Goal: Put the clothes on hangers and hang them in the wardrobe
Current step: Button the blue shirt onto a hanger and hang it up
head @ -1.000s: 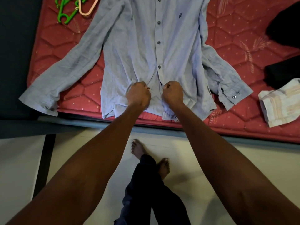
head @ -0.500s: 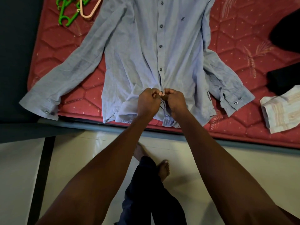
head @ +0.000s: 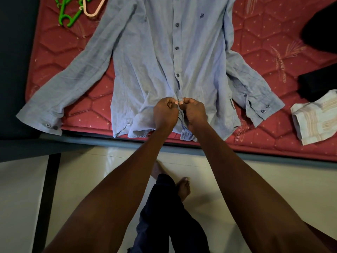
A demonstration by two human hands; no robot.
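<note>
Shirt (head: pixel 155 57) lies flat on the mattress (head: pixel 255 42), hem at the near edge. Left hand (head: pixel 165 114) and right hand (head: pixel 194 113) both pinch the lower placket. Looks light and floppy, so I'd lift it by the shoulders; hangers (head: pixel 73 13) nearby.

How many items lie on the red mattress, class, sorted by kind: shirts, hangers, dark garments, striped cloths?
Blue shirt: 1
Hangers: 2, one green hanger, one peach hanger
Dark garments: 2, an upper dark garment and a lower dark garment, which may be one piece
Striped cloth: 1
Total: 6
</note>
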